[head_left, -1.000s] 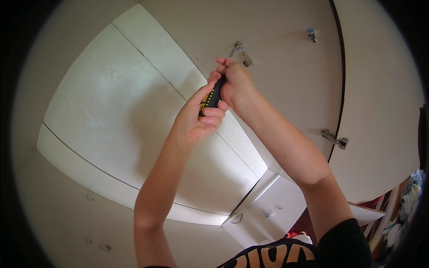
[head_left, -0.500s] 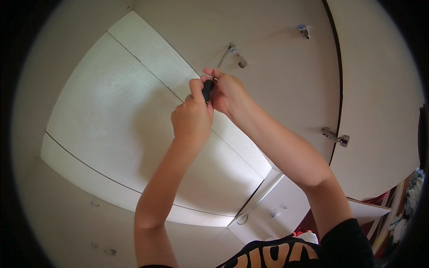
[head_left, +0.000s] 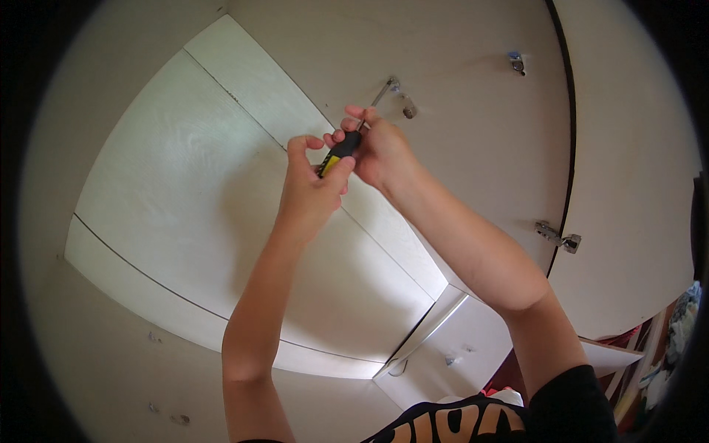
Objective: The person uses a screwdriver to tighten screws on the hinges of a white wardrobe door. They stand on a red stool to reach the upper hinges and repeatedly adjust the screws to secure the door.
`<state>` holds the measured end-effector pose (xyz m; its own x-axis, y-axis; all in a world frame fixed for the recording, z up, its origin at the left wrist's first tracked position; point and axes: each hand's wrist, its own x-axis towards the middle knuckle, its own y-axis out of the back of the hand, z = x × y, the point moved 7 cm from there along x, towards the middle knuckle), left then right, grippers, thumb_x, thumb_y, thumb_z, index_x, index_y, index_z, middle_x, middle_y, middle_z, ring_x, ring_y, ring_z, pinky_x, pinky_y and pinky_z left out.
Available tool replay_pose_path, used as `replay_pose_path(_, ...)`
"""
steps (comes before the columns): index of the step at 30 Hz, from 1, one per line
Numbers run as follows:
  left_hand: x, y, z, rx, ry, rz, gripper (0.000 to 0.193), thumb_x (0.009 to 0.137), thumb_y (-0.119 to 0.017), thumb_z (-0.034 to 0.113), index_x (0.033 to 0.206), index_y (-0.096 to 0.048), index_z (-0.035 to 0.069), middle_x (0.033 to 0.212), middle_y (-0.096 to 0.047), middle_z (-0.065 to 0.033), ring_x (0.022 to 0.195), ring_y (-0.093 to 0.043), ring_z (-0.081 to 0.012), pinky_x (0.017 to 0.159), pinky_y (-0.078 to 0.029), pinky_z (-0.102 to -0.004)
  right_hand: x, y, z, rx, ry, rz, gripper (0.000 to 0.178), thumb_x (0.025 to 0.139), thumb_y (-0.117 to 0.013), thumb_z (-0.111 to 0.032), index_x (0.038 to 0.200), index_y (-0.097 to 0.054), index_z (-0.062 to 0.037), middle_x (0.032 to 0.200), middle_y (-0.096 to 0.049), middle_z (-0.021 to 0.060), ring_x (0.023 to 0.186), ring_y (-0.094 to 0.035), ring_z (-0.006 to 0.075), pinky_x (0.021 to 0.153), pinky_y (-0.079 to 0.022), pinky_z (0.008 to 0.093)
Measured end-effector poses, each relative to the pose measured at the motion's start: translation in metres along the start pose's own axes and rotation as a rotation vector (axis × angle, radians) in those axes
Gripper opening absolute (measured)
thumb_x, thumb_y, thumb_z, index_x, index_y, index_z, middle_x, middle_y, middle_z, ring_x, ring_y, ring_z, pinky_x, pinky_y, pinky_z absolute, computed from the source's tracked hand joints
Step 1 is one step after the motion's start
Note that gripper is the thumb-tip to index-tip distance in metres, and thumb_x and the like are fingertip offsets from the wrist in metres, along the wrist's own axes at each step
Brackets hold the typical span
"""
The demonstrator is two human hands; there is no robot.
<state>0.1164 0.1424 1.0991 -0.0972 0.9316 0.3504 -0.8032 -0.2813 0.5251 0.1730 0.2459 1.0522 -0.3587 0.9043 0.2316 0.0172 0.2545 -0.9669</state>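
A screwdriver [head_left: 342,153] with a black and yellow handle points up and to the right. Its thin metal shaft reaches a small metal fitting [head_left: 394,83] on the pale panel, and the exact contact at the tip is too small to make out. My right hand [head_left: 380,151] closes around the front of the handle and the base of the shaft. At the rear of the handle is my left hand [head_left: 310,184], loosely gripping it, thumb along the yellow part and index finger lifted and bent. A metal hinge piece [head_left: 409,109] juts out beside the fitting.
Another metal fitting [head_left: 517,65] sits higher on the same panel. A hinge [head_left: 557,238] bridges the panel and the door [head_left: 628,148] at right. White boards [head_left: 185,170] lie behind my hands. More fittings [head_left: 179,419] mark the lower left wall. Cloth items [head_left: 679,332] are at far right.
My left hand has loosened and turned on the handle, uncovering its yellow part, with the index finger now away from it. My right hand stays around the screwdriver's front. The view has shifted slightly.
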Motion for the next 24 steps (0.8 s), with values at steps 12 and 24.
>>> replay_pose_path(12,-0.014,-0.005,0.036,0.941,-0.639,0.223,0.05,0.079,-0.066,0.005,0.113,-0.031,0.01,0.077,-0.062,-0.0145,0.067,-0.063,-0.0328,0.055,-0.046,-0.0406,0.019,-0.007,0.012,0.237,0.073,0.083,0.022,0.102,-0.031,-0.024,0.095,-0.04,-0.0051,0.079,-0.046,0.0101,0.065,-0.044,0.0204,0.055,-0.04,0.0352)
replay_pose_path(24,-0.003,-0.009,-0.002,-0.569,0.174,-0.353,0.019,0.094,-0.056,0.027,0.101,-0.043,0.015,0.07,-0.05,-0.0037,0.052,-0.04,-0.0054,0.038,-0.026,-0.0195,0.008,-0.007,0.003,0.148,0.019,-0.002,0.027,0.103,-0.026,-0.024,0.086,-0.037,-0.0056,0.069,-0.042,0.0078,0.058,-0.038,0.0208,0.055,-0.04,0.0384)
